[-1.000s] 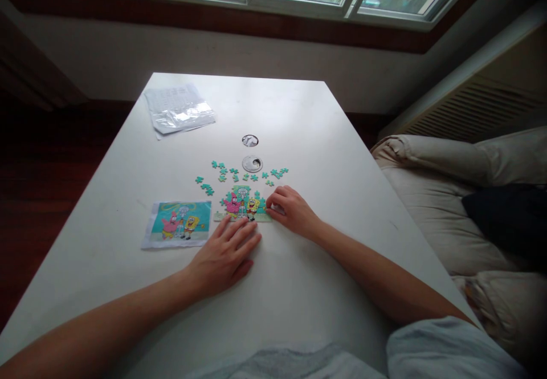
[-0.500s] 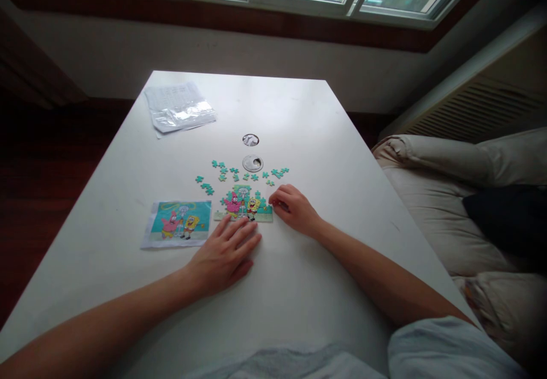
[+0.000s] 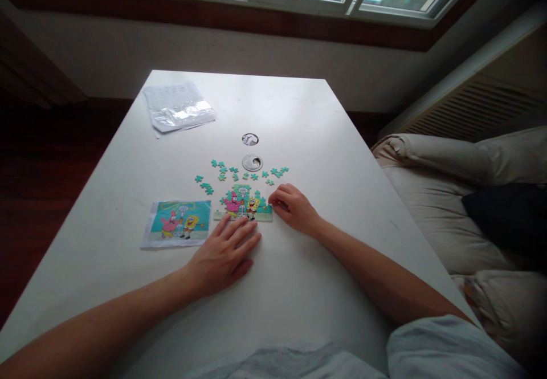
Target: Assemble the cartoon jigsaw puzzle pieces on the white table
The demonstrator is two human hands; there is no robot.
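Note:
A partly built cartoon jigsaw puzzle (image 3: 244,203) lies on the white table (image 3: 299,128). My left hand (image 3: 224,253) lies flat and open just below its lower edge, fingertips touching it. My right hand (image 3: 294,208) rests at the puzzle's right edge with its fingers curled in a pinch; what they hold is too small to see. Several loose teal puzzle pieces (image 3: 239,172) are scattered beyond the puzzle. A printed reference picture (image 3: 179,223) of the same cartoon lies to the left of the puzzle.
A clear plastic bag on paper (image 3: 179,110) lies at the far left of the table. Two round cable grommets (image 3: 252,162) sit in the tabletop's middle. A beige cushioned seat (image 3: 461,185) with a dark cushion stands right of the table. Windows run along the back wall.
My right hand has slid slightly right off the puzzle's lower right corner, which now shows. My left hand has stayed put.

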